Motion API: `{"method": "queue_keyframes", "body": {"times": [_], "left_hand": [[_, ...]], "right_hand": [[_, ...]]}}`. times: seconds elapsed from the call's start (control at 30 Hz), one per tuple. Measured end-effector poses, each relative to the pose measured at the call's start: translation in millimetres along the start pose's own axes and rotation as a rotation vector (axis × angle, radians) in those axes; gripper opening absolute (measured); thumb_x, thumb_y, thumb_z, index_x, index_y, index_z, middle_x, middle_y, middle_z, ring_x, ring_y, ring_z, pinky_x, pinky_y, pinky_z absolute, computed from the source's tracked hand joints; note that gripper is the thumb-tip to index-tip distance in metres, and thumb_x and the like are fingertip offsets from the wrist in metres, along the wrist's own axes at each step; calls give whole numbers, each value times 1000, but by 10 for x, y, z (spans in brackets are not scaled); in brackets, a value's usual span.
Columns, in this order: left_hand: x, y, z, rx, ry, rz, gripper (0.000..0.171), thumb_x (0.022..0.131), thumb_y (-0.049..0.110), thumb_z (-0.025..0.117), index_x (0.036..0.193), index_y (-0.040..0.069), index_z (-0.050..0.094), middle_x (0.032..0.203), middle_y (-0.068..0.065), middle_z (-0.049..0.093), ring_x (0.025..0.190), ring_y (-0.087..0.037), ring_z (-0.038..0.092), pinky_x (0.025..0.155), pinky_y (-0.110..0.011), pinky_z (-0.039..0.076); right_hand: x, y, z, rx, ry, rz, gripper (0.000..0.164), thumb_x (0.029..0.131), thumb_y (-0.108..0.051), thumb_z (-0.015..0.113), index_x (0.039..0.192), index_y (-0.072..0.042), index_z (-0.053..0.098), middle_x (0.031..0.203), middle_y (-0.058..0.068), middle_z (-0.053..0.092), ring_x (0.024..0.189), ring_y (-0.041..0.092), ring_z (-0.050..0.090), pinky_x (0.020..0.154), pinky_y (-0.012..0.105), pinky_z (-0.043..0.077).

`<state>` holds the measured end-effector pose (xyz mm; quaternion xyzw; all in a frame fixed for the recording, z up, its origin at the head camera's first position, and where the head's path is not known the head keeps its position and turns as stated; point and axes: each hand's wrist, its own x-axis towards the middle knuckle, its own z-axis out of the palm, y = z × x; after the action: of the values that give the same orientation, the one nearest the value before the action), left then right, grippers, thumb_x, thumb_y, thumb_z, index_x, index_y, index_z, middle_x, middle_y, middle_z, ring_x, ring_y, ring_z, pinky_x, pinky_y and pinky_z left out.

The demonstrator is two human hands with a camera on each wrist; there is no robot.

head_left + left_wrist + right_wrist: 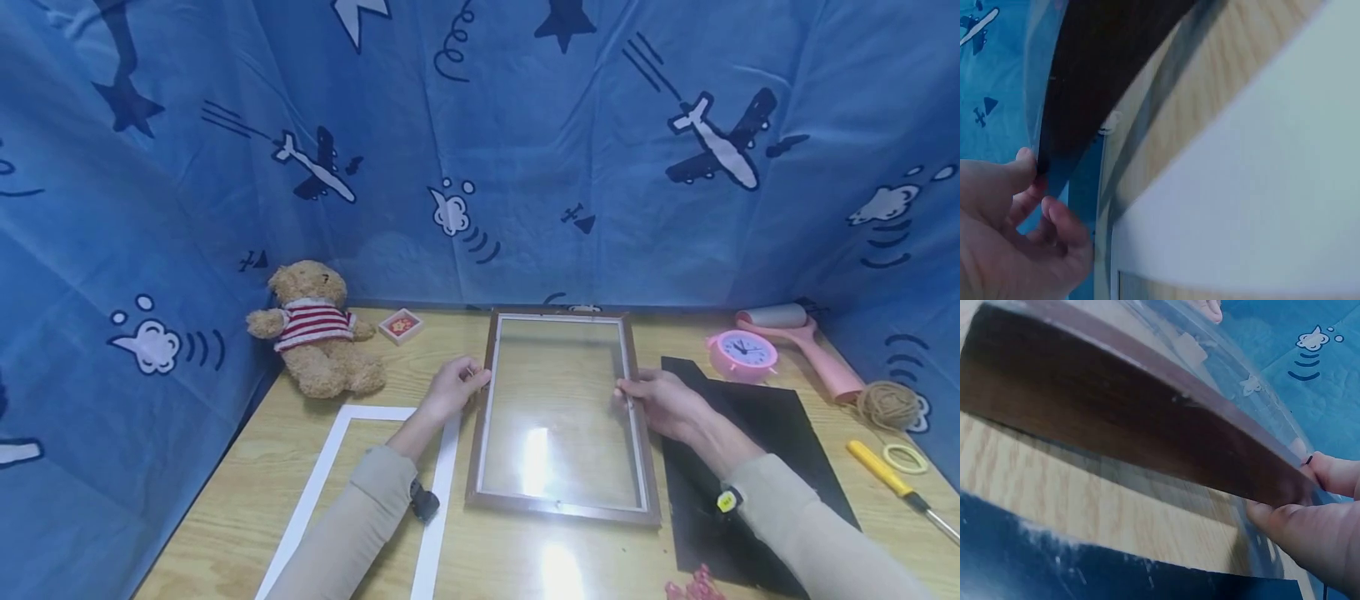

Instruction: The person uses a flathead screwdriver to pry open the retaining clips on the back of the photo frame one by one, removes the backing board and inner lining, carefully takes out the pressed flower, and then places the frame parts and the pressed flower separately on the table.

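Observation:
A brown wooden picture frame [480, 433] with a clear glass pane [558, 400] lies on the wooden table [525, 558]. My left hand [453, 385] pinches the frame's left rail [1079, 94] near its far end, thumb on top. Over on the right rail [1129, 419], my right hand [660, 398] grips the edge, its fingers [1310, 531] pressed against the wood. A white mat border [442, 467] lies under my left forearm. A black backing sheet [765, 442] lies under my right forearm.
A teddy bear [318, 329] and a small red box [401, 325] sit at the back left. A pink alarm clock [741, 353], pink lint roller [806, 342], twine ball [888, 405], tape ring [905, 458] and yellow-handled tool [888, 477] lie at the right. Blue cloth [525, 150] walls the table.

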<state>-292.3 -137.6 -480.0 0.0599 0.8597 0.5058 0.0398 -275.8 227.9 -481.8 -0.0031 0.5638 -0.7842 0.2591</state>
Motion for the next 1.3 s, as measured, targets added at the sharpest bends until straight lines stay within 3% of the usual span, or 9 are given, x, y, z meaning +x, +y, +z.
{"method": "queue_keyframes", "body": {"times": [0.2, 0.33, 0.43, 0.5, 0.7, 0.83, 0.97, 1.1, 1.3], "left_hand": [[-12, 51, -3, 98, 69, 41, 24, 104, 29, 67, 107, 7, 76, 90, -6, 70, 73, -14, 60, 60, -22, 50], [-46, 147, -4, 112, 47, 9, 26, 103, 28, 68, 96, 6, 79, 79, -3, 69, 69, -11, 55, 59, -21, 46], [-66, 215, -5, 43, 4, -50, 25, 100, 26, 71, 89, 4, 76, 67, 2, 58, 62, -11, 49, 54, -20, 41], [-74, 259, -9, -24, -26, -93, 22, 97, 22, 73, 91, 1, 76, 67, 3, 59, 60, -10, 49, 55, -19, 43], [-44, 264, -42, -284, -178, -216, 26, 98, 7, 69, 120, -7, 69, 78, -2, 74, 60, -5, 64, 54, -13, 53], [-26, 244, -74, -410, -271, -273, 45, 103, 11, 65, 145, 0, 58, 86, 1, 73, 73, -9, 72, 64, -16, 62], [-31, 269, -98, -424, -314, -275, 50, 106, 15, 61, 155, 14, 52, 112, -12, 70, 83, -17, 76, 67, -19, 64], [-52, 281, -107, -405, -317, -255, 48, 106, 11, 58, 154, 14, 50, 134, -26, 63, 77, -17, 76, 62, -19, 64], [-90, 254, -175, -406, -297, -208, 49, 104, 6, 57, 153, 10, 49, 127, -27, 68, 69, -14, 73, 57, -17, 60]], "right_hand": [[-16, 18, -10, 11, 20, 1, 24, 109, -3, 51, 131, 2, 41, 88, -1, 73, 81, 11, 69, 74, 22, 61], [-20, 29, -10, 5, 30, 8, 29, 109, -3, 51, 135, 3, 39, 89, -1, 72, 81, 11, 69, 75, 23, 61], [-25, 29, -27, 6, 32, 7, 24, 109, -2, 50, 131, 2, 43, 89, -1, 73, 81, 11, 70, 76, 24, 61], [-26, 28, -34, 2, 29, 5, 23, 108, -2, 50, 130, 2, 44, 88, 0, 73, 81, 11, 70, 77, 25, 61], [-27, 47, -23, -48, 35, 4, 39, 109, -3, 51, 142, 6, 31, 93, -1, 73, 84, 9, 73, 81, 25, 63], [-25, 78, -41, -103, 36, -4, 46, 109, -8, 52, 146, 8, 29, 96, -1, 73, 87, 9, 73, 86, 26, 64], [-36, 105, -63, -149, 22, -15, 38, 111, -13, 52, 140, 5, 36, 98, -1, 73, 89, 9, 73, 90, 28, 64], [-50, 114, -74, -171, -1, -34, 32, 112, -17, 50, 135, 2, 38, 101, 0, 73, 90, 10, 73, 91, 29, 65], [-56, 98, -80, -236, 19, -34, 59, 113, -25, 50, 152, 9, 24, 106, 0, 72, 98, 12, 75, 94, 30, 66]]}}
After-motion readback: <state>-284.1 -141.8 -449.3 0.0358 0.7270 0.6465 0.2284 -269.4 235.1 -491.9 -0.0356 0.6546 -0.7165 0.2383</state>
